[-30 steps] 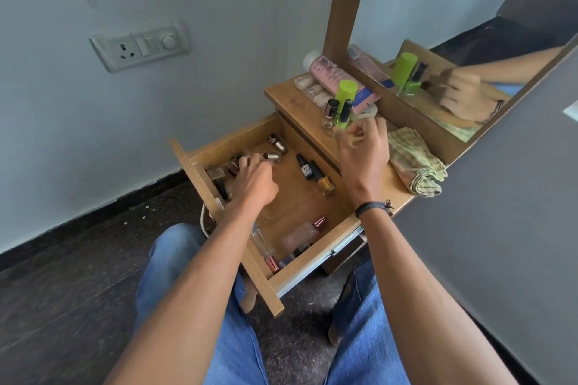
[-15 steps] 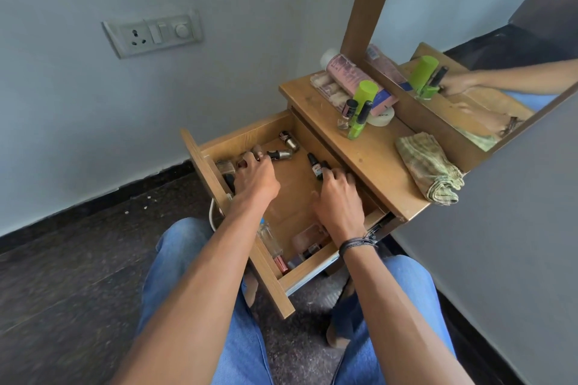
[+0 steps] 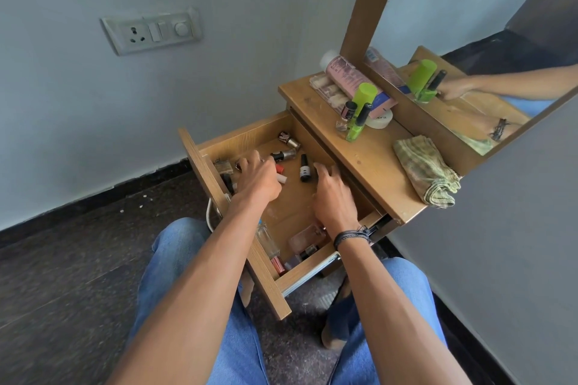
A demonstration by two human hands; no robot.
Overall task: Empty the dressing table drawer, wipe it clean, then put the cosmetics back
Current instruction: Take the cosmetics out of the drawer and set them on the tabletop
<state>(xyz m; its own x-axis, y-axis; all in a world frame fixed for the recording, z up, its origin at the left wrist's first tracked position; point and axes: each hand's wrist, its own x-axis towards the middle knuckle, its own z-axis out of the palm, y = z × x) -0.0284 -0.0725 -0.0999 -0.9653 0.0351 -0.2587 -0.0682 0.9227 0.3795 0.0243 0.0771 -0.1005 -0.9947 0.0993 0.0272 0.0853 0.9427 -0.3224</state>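
We have both hands inside the open drawer (image 3: 240, 133). Our left hand (image 3: 256, 180) is by the front left corner. Its fingers curl round small sticks (image 3: 281, 178), and a red end and a white end poke out. Our right hand (image 3: 331, 194) is in the middle with its fingers bent down. We cannot tell if it holds anything.

A black bottle (image 3: 304, 169) lies between our hands. Two bottles with silver caps (image 3: 289, 141) lie near the back. A clear bottle (image 3: 267, 237) and a pink bottle (image 3: 308, 237) lie at the near end, by our right wrist.

On the table (image 3: 369, 162) stand a green tube (image 3: 364, 95) and a green bottle (image 3: 356, 126). A pink tube (image 3: 345, 73) lies behind them. A folded cloth (image 3: 428, 175) lies at the table's right end, below the mirror (image 3: 469, 9).
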